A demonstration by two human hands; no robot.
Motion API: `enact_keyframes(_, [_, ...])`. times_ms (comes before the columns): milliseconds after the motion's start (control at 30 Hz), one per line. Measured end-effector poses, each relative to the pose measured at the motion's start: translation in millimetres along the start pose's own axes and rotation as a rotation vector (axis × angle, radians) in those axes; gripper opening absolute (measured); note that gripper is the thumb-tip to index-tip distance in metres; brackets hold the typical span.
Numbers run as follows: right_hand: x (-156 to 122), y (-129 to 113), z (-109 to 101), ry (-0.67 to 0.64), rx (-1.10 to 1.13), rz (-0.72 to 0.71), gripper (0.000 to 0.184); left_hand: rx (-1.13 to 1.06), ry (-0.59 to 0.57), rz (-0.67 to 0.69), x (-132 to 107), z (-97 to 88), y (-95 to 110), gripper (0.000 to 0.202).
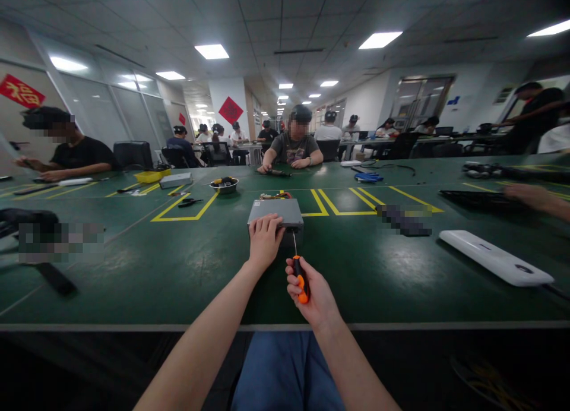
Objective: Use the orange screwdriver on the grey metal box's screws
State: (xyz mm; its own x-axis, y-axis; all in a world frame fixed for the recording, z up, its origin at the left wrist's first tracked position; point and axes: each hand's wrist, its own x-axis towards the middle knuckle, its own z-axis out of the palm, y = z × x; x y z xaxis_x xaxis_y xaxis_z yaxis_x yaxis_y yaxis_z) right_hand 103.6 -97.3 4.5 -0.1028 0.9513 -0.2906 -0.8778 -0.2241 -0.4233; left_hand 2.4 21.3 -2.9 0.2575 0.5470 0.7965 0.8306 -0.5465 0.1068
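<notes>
- Left hand [266, 240] rests palm-down, fingers slightly curled, on the grey metal box [289, 212], not gripping it.
- Right hand [312, 297] closes firmly around an orange-handled screwdriver [302, 280], shaft raised toward the box.

There! My left hand [266, 240] hid part of the grey metal box [276, 212]; the blurred object [404, 218] on the table [356, 268] was unreadable, the steel bowl's [224, 189] contents too small.

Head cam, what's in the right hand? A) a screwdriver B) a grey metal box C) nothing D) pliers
A. The right hand closes around a screwdriver with an orange-and-black grip, while the left hand rests on the grey metal box.
</notes>
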Motion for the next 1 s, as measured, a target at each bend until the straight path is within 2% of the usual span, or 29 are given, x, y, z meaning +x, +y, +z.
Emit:
enact_keyframes(367, [-0.1,-6.3,-0.7,0.032,0.036,-0.040,0.029,-0.007,-0.016,-0.006,0.3,-2.4,0.2,0.022])
enact_keyframes(700, [0.9,-6.7,-0.1,0.047,0.078,-0.081,0.020,-0.012,-0.023,0.001,0.1,-1.4,0.0,0.022])
enact_keyframes(1000, [-1.1,-9.6,-4.2,-0.057,0.120,0.013,0.030,-0.011,-0.022,-0.006,0.0,-2.4,0.9,0.022])
